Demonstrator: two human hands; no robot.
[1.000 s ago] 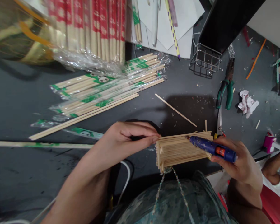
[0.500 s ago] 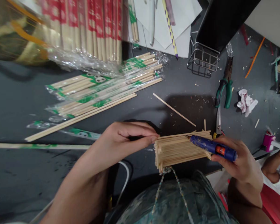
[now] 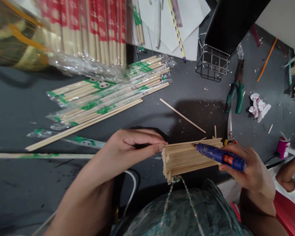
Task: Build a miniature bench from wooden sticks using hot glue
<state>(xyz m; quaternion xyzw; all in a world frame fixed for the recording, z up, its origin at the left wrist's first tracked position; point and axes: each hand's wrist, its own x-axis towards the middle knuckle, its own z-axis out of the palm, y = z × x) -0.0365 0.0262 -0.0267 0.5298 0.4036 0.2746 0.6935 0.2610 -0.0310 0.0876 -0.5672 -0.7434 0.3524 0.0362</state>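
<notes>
A block of glued bamboo sticks (image 3: pixel 184 159) sits at the near edge of the dark table (image 3: pixel 19 108). My left hand (image 3: pixel 132 147) pinches the block's left end with thumb and fingers. My right hand (image 3: pixel 248 170) grips a blue glue gun (image 3: pixel 217 155) whose nozzle rests on the block's upper edge. A single loose stick (image 3: pixel 182 115) lies just behind the block.
Wrapped chopsticks with green labels (image 3: pixel 108 96) lie at centre left, red-labelled packs (image 3: pixel 88 29) behind them. A wire basket (image 3: pixel 211 64), green-handled pliers (image 3: pixel 234 90), crumpled paper (image 3: pixel 259 106) and scissors (image 3: pixel 229 127) are at the right. Another person's arm (image 3: pixel 288 177) shows at far right.
The glue gun's nozzle has slid slightly left along the block's upper edge. My left hand stays pinched on the block's end.
</notes>
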